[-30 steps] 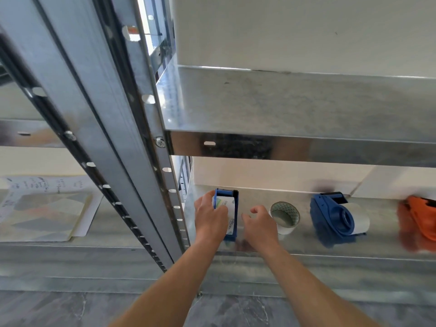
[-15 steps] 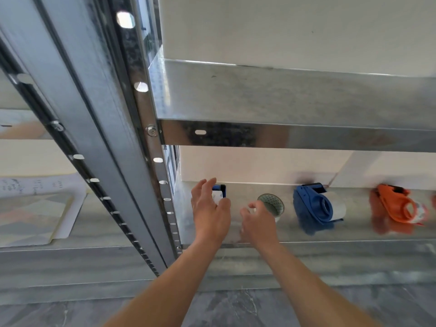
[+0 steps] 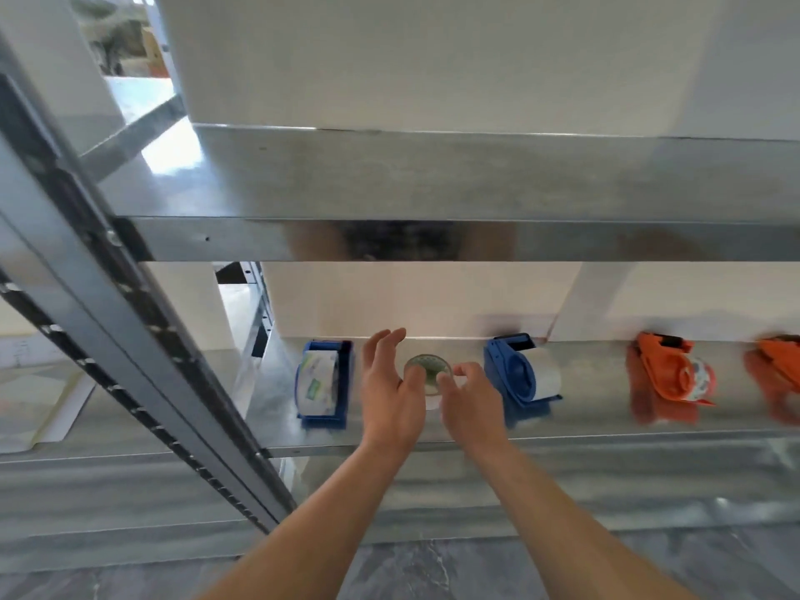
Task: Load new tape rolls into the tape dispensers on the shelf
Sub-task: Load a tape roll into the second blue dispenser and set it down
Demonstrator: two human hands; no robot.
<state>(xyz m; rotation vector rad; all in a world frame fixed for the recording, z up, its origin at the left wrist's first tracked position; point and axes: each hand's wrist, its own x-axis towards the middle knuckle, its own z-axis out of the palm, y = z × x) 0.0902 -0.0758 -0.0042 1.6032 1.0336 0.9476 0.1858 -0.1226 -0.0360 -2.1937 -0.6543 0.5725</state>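
Observation:
On the lower metal shelf (image 3: 584, 428) a loose tape roll (image 3: 428, 369) stands on its flat side between my two hands. My left hand (image 3: 389, 391) is beside its left edge, fingers straight and spread, thumb at the rim. My right hand (image 3: 469, 396) is at its right edge with fingers loosely bent, touching or nearly touching it. To the left lies a blue dispenser (image 3: 322, 383) with a roll in it. A second blue dispenser (image 3: 519, 374) with a white roll sits to the right, then an orange dispenser (image 3: 666, 378) with a roll.
Another orange dispenser (image 3: 779, 374) is cut off at the right edge. An upper shelf (image 3: 433, 184) overhangs the working shelf. A slanted perforated metal upright (image 3: 143, 339) stands at the left. Papers lie on a surface at the far left (image 3: 26, 409).
My left hand let go of the left blue dispenser and moved right to the loose roll. The view shifted right, bringing the orange dispensers more into view.

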